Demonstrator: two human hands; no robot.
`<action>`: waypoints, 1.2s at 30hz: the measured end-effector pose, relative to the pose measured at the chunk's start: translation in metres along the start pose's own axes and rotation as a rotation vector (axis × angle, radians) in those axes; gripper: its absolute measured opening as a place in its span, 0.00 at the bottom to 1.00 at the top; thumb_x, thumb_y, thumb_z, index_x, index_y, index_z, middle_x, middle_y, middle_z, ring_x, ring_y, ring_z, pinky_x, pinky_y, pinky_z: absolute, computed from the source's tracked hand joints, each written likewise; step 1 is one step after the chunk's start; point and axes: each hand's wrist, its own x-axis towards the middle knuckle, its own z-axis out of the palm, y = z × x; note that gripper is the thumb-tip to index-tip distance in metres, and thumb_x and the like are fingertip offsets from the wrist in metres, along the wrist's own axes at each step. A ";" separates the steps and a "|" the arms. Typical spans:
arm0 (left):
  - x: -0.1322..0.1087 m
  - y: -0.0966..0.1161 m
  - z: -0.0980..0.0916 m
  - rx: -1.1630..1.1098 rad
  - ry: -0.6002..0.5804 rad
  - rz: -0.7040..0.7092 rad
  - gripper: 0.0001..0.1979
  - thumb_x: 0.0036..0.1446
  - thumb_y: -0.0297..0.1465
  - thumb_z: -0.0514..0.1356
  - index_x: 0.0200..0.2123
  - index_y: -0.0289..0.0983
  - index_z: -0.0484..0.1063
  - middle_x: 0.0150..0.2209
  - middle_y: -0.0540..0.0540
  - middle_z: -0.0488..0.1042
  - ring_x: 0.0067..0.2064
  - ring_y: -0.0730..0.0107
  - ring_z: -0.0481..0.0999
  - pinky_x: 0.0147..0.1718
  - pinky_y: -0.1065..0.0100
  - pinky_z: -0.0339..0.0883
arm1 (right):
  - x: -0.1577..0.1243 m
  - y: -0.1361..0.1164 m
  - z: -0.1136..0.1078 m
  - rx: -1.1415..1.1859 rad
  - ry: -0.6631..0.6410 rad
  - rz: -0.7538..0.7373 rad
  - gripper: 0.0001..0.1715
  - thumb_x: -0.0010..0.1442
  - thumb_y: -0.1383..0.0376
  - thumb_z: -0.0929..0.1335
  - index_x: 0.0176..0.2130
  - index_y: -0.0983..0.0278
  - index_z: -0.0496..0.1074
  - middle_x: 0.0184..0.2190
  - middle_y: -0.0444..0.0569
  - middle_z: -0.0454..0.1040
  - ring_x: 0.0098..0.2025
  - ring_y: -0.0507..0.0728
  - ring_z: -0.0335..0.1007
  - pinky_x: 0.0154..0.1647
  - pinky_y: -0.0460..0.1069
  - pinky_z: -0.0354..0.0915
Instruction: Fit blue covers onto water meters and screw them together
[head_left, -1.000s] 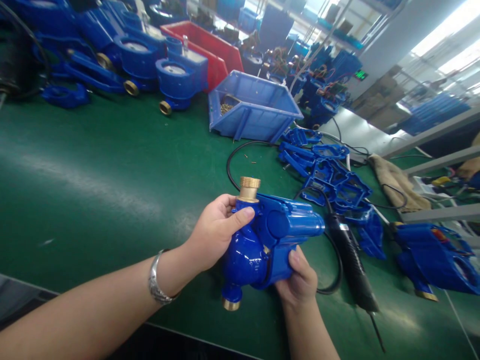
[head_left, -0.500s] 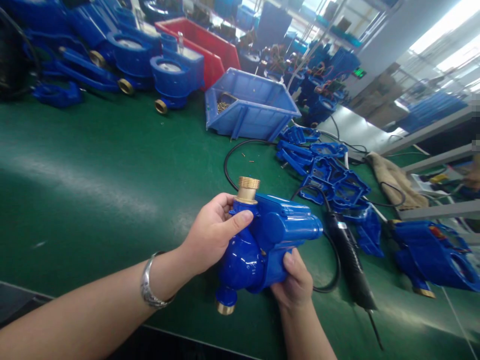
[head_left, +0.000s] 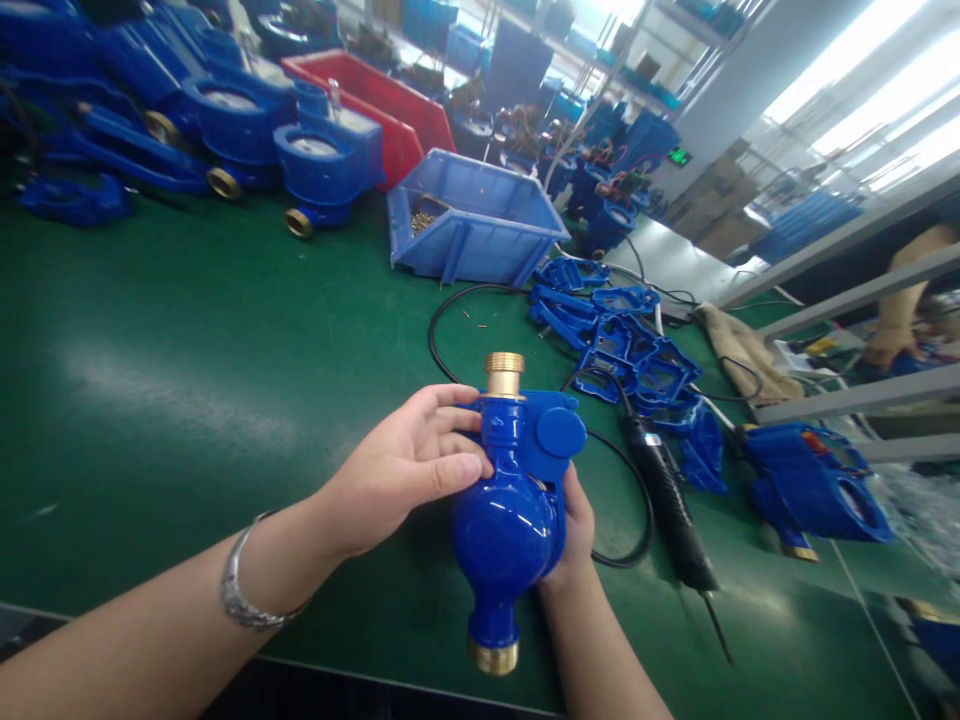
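Note:
Both of my hands hold a blue water meter (head_left: 504, 535) over the bench, its round underside facing me and its threaded brass ends pointing up and down. On the left side, my left hand (head_left: 405, 465) rests its fingertips and thumb against the neck and body, fingers loosely bent. My right hand (head_left: 576, 530) wraps the far right side; most of its fingers are hidden behind the meter. Right of it lies a black electric screwdriver (head_left: 671, 505) with its bit toward me. Blue plastic frames (head_left: 630, 345) are heaped beyond the screwdriver.
A blue bin (head_left: 487, 230) with small brass screws stands ahead, a red bin (head_left: 375, 110) behind it. More meters (head_left: 319, 165) crowd the back left. Another blue meter (head_left: 817, 490) lies at right on the green bench (head_left: 187, 330). A black cable loops around. Another person's arm (head_left: 904, 300) shows far right.
The water meter has turned so its rounded underside faces me and its housing points away. My left fingers have loosened from the neck and extended along its side. The view has shifted slightly right.

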 end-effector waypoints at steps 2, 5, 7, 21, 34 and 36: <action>-0.003 0.000 0.002 0.095 0.051 0.031 0.29 0.43 0.34 0.69 0.47 0.36 0.61 0.40 0.45 0.70 0.34 0.72 0.72 0.35 0.69 0.67 | -0.001 0.002 0.002 -0.007 0.014 -0.024 0.28 0.41 0.47 0.73 0.36 0.64 0.75 0.34 0.51 0.79 0.49 0.67 0.71 0.55 0.63 0.61; -0.007 -0.002 0.004 0.269 0.184 0.050 0.37 0.41 0.39 0.70 0.52 0.36 0.58 0.41 0.44 0.71 0.37 0.68 0.71 0.38 0.66 0.66 | -0.006 0.004 0.009 -0.116 0.050 -0.134 0.29 0.47 0.49 0.72 0.44 0.64 0.72 0.39 0.52 0.78 0.51 0.66 0.69 0.56 0.62 0.61; -0.007 -0.003 0.002 0.293 0.258 0.023 0.40 0.40 0.42 0.70 0.54 0.36 0.57 0.44 0.41 0.72 0.43 0.60 0.72 0.43 0.62 0.66 | -0.013 0.002 0.018 -0.278 0.047 -0.225 0.32 0.53 0.49 0.69 0.52 0.62 0.67 0.46 0.52 0.75 0.54 0.64 0.66 0.58 0.60 0.59; -0.029 0.020 -0.053 -0.066 0.469 -0.138 0.29 0.55 0.46 0.57 0.55 0.34 0.66 0.45 0.39 0.78 0.50 0.53 0.74 0.50 0.58 0.67 | -0.022 0.036 0.092 -1.353 -0.029 -0.518 0.41 0.53 0.63 0.66 0.64 0.61 0.53 0.62 0.60 0.46 0.63 0.68 0.48 0.62 0.62 0.50; -0.038 0.035 -0.058 0.123 0.916 0.132 0.31 0.46 0.21 0.65 0.54 0.39 0.63 0.32 0.51 0.80 0.33 0.63 0.80 0.32 0.68 0.75 | -0.011 0.040 0.058 -1.148 -0.321 -0.483 0.48 0.50 0.61 0.66 0.65 0.70 0.48 0.62 0.63 0.54 0.58 0.67 0.60 0.58 0.62 0.57; -0.035 0.054 -0.076 0.152 0.924 0.155 0.26 0.48 0.21 0.64 0.51 0.39 0.66 0.28 0.52 0.78 0.29 0.65 0.79 0.28 0.68 0.75 | -0.013 0.040 0.043 -1.116 -0.206 -0.448 0.49 0.45 0.66 0.67 0.65 0.67 0.51 0.60 0.62 0.59 0.49 0.64 0.68 0.52 0.60 0.64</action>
